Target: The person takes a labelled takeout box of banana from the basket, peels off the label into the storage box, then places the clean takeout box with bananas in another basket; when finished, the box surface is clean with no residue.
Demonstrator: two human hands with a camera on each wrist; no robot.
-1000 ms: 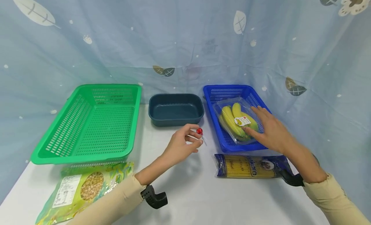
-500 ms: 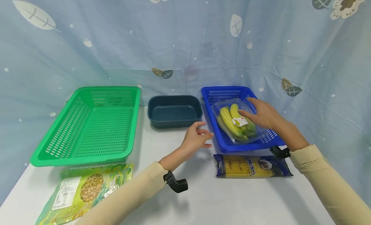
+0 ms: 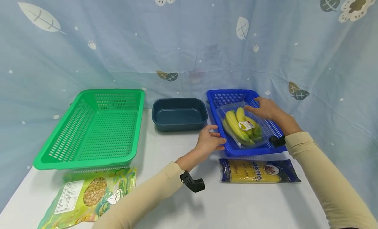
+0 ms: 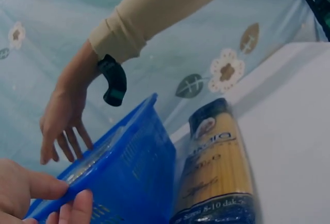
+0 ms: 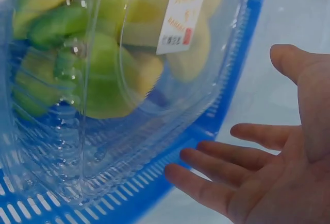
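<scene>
My left hand [image 3: 208, 142] is at the left wall of the blue basket [image 3: 225, 147], fingers loosely bent. In the left wrist view, its thumb [image 4: 49, 185] and fingertips are close to the basket's rim; contact is unclear. Over the basket's right side, my right hand [image 3: 267, 111] has its fingers spread; the right wrist view shows the fingers [image 5: 216, 167] beside the rim, holding nothing. A clear plastic box [image 3: 261, 132] of bananas [image 3: 236, 125], with a white label [image 3: 246, 125], lies in the basket. No lollipop shows now.
A dark blue tub [image 3: 180, 124] stands at the back centre. The green basket [image 3: 137, 130] is on the left, with a bag of corn kernels [image 3: 94, 191] before it. A spaghetti pack [image 3: 255, 171] lies in front of the blue basket. A patterned curtain [image 3: 189, 42] hangs behind.
My left hand has moved right to the blue basket's wall. The red lollipop seen at its fingers a second ago has gone from view. My right hand has shifted back and slightly left.
</scene>
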